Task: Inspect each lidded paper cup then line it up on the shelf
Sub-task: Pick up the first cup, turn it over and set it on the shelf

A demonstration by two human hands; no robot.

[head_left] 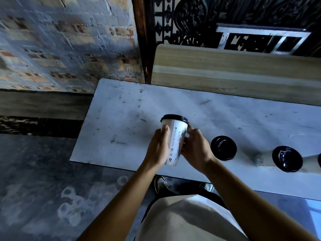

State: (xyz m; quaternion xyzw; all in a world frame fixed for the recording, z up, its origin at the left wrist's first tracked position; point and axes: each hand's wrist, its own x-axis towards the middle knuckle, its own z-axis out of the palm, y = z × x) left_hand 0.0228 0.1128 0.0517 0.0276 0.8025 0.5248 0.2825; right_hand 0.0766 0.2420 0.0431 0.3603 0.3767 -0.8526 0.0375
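Note:
A white paper cup with a black lid is held tilted above the pale marble shelf, its lid pointing away from me. My left hand grips its left side and my right hand grips its right side. Two more lidded cups stand on the shelf to the right: one close to my right hand, another farther right. The edge of a third lid shows at the frame's right border.
A wooden bench back runs behind the shelf, with dark ornate metalwork beyond it. A brick wall fills the upper left. Dark stone floor lies below left, with my shoes under the shelf edge.

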